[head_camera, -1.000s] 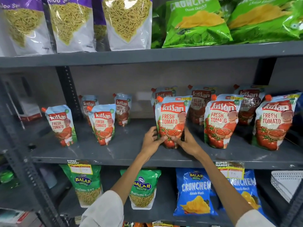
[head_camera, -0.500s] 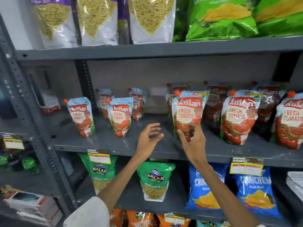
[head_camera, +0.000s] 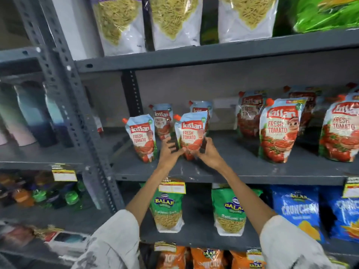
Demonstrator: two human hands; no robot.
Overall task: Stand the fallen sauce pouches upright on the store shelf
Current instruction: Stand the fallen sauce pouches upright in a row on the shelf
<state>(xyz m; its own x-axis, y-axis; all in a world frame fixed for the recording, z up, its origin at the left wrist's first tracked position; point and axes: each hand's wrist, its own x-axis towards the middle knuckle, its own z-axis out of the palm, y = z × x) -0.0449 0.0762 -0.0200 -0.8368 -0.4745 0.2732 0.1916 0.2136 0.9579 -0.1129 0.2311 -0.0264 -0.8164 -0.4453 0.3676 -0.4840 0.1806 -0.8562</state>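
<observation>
A small red-and-blue tomato sauce pouch with an orange spout stands upright near the front of the grey middle shelf. My left hand grips its lower left side and my right hand its lower right side. A second small pouch stands upright just to its left. Two more small pouches stand behind. Larger pouches of the same sauce stand upright further right.
A perforated grey upright borders the shelf on the left. Pale namkeen bags fill the shelf above. Green snack bags and blue chip bags sit below, behind yellow price tags.
My view swung left along the shelf. Both hands left the large pouch in the middle, moved left, and took hold of the small front pouch.
</observation>
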